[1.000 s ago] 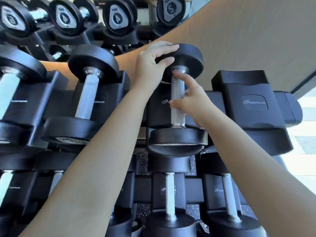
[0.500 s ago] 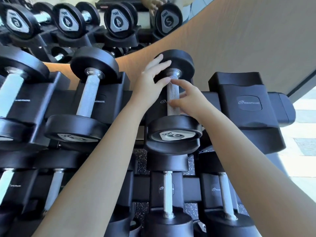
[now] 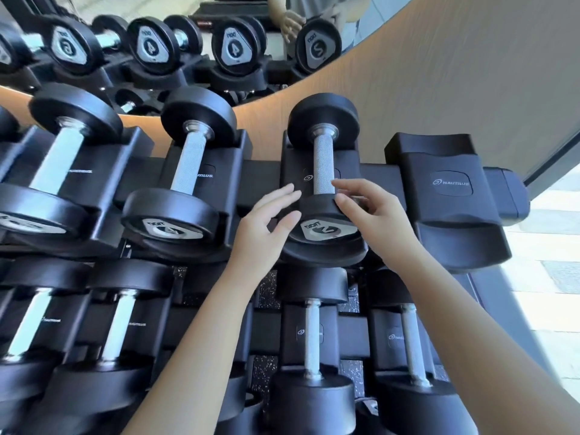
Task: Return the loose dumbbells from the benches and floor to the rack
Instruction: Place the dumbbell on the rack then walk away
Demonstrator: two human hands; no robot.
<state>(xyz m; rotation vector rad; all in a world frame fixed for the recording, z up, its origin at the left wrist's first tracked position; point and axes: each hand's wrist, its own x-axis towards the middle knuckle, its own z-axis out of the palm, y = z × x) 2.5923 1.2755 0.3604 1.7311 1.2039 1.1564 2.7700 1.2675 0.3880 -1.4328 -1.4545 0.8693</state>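
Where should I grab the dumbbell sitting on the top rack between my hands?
On that dumbbell, wrap the knurled handle mid-length, coming from above. It lies bare between the two wide, smooth heads, while the rack's cradle blocks the underside.

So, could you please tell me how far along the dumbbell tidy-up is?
Done: the dumbbell lies seated on the rack, top row. In hand: nothing; left hand and right hand are open at its near end. Left: the slot beside it is empty, so probably one more.
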